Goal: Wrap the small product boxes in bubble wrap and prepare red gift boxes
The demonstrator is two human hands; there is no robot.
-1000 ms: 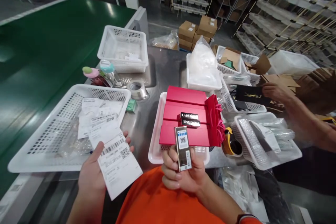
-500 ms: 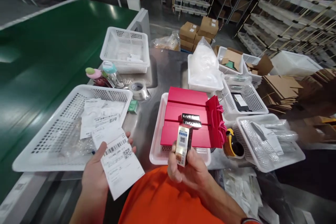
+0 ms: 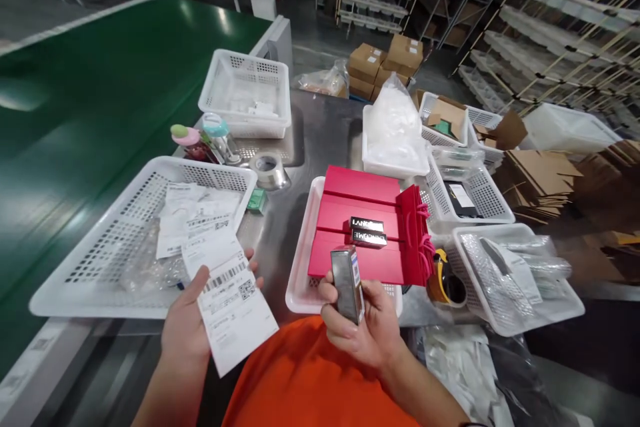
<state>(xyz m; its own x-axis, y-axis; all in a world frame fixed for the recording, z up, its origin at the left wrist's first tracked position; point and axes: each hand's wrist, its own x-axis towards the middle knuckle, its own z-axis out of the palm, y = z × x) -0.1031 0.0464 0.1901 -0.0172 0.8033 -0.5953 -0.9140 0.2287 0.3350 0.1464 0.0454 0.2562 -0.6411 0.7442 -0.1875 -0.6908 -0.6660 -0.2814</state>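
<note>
My right hand [image 3: 367,327], fingers closed, grips a small metallic silver carton with a blue label [image 3: 349,283] upright above the near rim of a white plastic tray [image 3: 299,280] of flat red gift boxes [image 3: 361,223]. My left hand [image 3: 187,327], thumb clamped, holds a white printed shipping slip with barcodes [image 3: 227,303] beside a large white perforated basket [image 3: 107,250] on the steel desk [image 3: 320,140].

Green conveyor [image 3: 90,80]; metal shelving [image 3: 550,27] behind.
</note>
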